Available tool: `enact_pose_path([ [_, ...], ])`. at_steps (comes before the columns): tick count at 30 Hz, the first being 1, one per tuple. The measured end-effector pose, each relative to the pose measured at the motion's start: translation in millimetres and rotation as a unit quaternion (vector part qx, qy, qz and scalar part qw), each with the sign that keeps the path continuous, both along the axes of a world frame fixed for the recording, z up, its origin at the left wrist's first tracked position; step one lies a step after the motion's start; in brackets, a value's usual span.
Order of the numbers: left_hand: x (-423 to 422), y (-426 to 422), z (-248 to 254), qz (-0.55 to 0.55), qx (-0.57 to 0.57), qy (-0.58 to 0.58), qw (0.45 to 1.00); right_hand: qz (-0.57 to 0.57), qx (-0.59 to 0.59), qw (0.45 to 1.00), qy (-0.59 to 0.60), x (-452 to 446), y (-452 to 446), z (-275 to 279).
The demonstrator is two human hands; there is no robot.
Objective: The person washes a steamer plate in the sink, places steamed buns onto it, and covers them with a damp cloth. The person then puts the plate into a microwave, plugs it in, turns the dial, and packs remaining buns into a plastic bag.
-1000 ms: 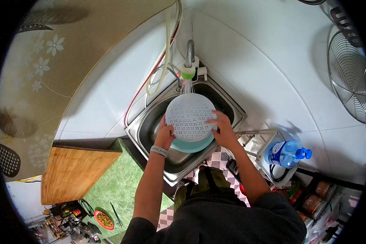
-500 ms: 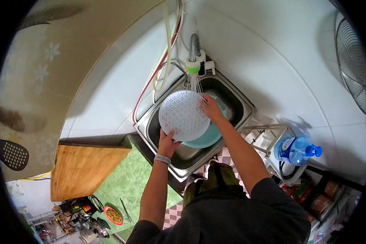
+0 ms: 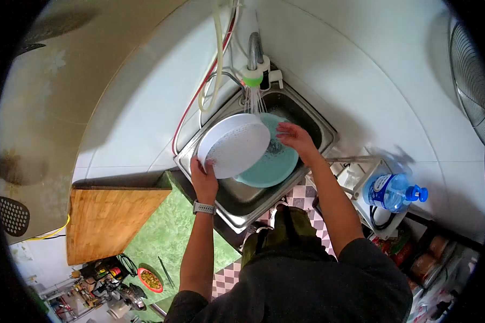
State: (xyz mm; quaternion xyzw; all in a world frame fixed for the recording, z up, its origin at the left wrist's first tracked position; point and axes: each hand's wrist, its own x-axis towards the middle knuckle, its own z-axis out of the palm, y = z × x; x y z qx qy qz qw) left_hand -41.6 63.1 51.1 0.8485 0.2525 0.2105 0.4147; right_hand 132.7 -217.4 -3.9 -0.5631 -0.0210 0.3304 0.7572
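Note:
My left hand (image 3: 205,180) grips the lower left rim of a white colander (image 3: 237,148), which is tilted above the sink (image 3: 234,207) with its inside partly toward me. Beneath it sits a pale teal basin (image 3: 283,168) with some water in it. My right hand (image 3: 297,141) holds nothing. It is over the basin's right side, apart from the colander, with the fingers spread. Streams of water fall from the green-ringed faucet (image 3: 252,79) behind the colander's far rim.
A wooden cutting board (image 3: 113,223) leans left of the sink by the green counter (image 3: 191,237), where a red dish of food (image 3: 150,280) stands. At right, a blue-capped water bottle (image 3: 390,192) lies on a white rack (image 3: 355,185). Hoses (image 3: 213,75) run down the wall.
My right hand has let go of the colander and moved right. The colander has turned from showing its perforated underside to showing more of its inside, shifting slightly left in my left hand.

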Motion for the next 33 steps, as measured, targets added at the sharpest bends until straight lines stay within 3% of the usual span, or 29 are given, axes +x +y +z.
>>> enact_pose_path([
  [2, -1.5, -2.7, 32.6, 0.033, 0.046, 0.015, 0.998, -0.011, -0.007, 1.0, -0.002, -1.3, -8.1, -7.4],
  [8, -31.9, 3.4, 61.2, 0.032, 0.162, -0.045, 0.985, -0.071, -0.069, 0.995, 0.01, 4.0, -22.2, -17.9],
  [12, -54.5, 3.9, 79.4, -0.017, 0.153, -0.179, 0.972, -0.093, -0.065, 0.993, 0.037, 19.7, -28.4, -10.0],
  [14, -61.7, 3.0, 79.0, 0.004, 0.09, -0.183, 0.979, -0.1, -0.044, 0.993, 0.04, 32.1, -27.0, -10.3],
  [16, -60.8, 5.4, 82.7, -0.016, 0.198, -0.125, 0.972, -0.098, -0.024, 0.994, 0.047, 47.0, -21.3, -14.9],
  [18, -58.9, 14.2, 63.8, 0.067, 0.177, 0.008, 0.982, -0.131, -0.037, 0.99, 0.037, 73.6, -4.9, -21.0],
  [23, -79.2, 17.4, 40.1, 0.098, 0.053, 0.005, 0.994, -0.13, -0.026, 0.989, 0.07, 121.7, 35.8, -12.6],
  [25, -83.0, 3.1, 41.9, 0.118, -0.135, -0.05, 0.983, -0.148, 0.0, 0.982, 0.119, 139.9, 41.7, -16.8],
  [26, -88.3, 0.9, 42.7, 0.128, -0.132, -0.051, 0.982, -0.138, 0.001, 0.983, 0.121, 146.4, 45.9, -20.8],
  [28, -101.5, -6.4, 43.7, 0.18, -0.368, -0.03, 0.912, -0.119, 0.022, 0.982, 0.144, 157.5, 46.2, -40.0],
  [33, -110.9, -12.1, 42.1, 0.195, -0.402, -0.018, 0.895, -0.121, 0.097, 0.978, 0.137, 170.3, 41.9, -54.7],
])
